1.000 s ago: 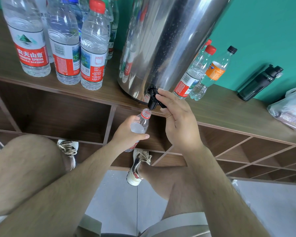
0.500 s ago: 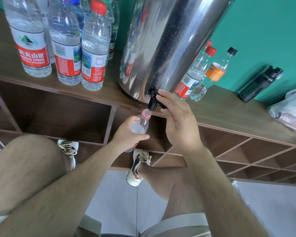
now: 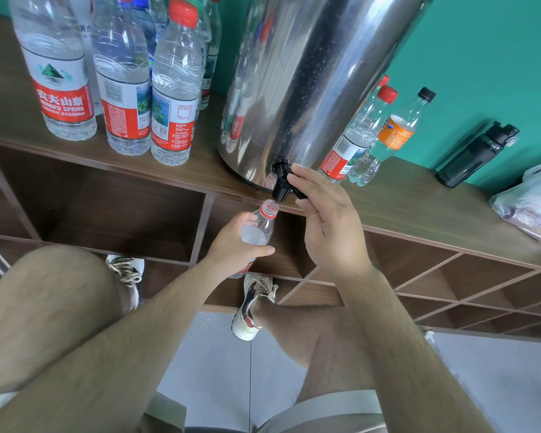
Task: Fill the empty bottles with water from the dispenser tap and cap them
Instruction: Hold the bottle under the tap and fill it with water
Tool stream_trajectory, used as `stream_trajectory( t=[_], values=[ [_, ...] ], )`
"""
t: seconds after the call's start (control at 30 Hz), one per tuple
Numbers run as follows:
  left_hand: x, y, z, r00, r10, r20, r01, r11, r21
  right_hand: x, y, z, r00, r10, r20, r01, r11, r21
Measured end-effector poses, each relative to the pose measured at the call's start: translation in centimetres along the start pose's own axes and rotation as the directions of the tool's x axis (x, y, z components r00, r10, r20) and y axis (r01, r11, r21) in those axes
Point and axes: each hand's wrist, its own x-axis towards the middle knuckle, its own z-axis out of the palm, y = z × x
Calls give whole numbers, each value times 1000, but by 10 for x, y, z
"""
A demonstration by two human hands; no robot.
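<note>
My left grip (image 3: 238, 245) wraps the uncapped bottle (image 3: 261, 225), its neck tilted up so the mouth sits just under the tap (image 3: 280, 189). My right grip (image 3: 328, 226), the nearer one, pinches the lever (image 3: 298, 192) between thumb and forefinger, below the dispenser (image 3: 310, 73) on the bench (image 3: 419, 210).

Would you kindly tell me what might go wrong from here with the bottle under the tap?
1. The bottle has a narrow mouth just below the tap, steadied only by the left hand; a small drift could send water past it.
2. The right hand pinches the tap lever; a late release could overflow the bottle.
3. Spills would fall by the shoe, where droplets already wet the floor.
</note>
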Motion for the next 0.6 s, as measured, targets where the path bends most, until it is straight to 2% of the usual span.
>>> stream_trajectory(
  t=[0.6],
  values=[
    [-1,3,-1,1000,1,9,-1,1000,-28,7,4,-1,999,-18,-48,20,999,32]
  ],
)
